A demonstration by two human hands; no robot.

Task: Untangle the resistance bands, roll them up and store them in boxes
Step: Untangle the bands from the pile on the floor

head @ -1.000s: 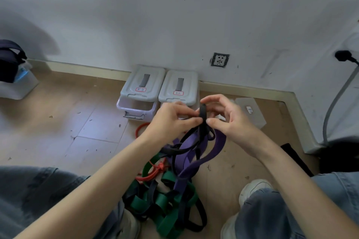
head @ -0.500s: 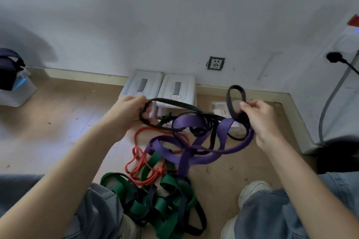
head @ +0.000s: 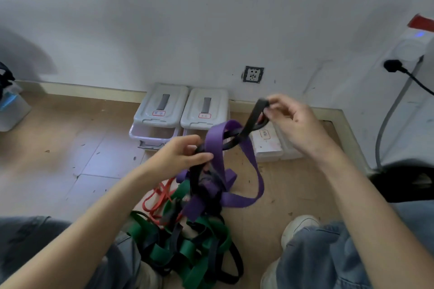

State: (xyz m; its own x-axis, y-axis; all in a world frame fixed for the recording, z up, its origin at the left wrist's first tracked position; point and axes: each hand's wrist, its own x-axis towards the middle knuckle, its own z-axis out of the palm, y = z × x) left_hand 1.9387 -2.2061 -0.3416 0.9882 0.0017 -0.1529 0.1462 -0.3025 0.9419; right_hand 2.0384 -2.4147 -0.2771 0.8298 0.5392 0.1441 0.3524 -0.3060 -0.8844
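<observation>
R hand (head: 294,125) pinched the black band's (head: 252,118) end loop, lifted far-right, prob. to draw it out through the purple band (head: 217,148). L hand (head: 180,153) gripped black + purple at the crossing, near-left of that, likely to steady the knot. Rest of tangle w/ green bands (head: 187,250) and a red band (head: 159,197) lay on the floor (head: 70,148) between the knees. Boxes (head: 180,110) sat far, by the wall; nothing stored yet.
</observation>
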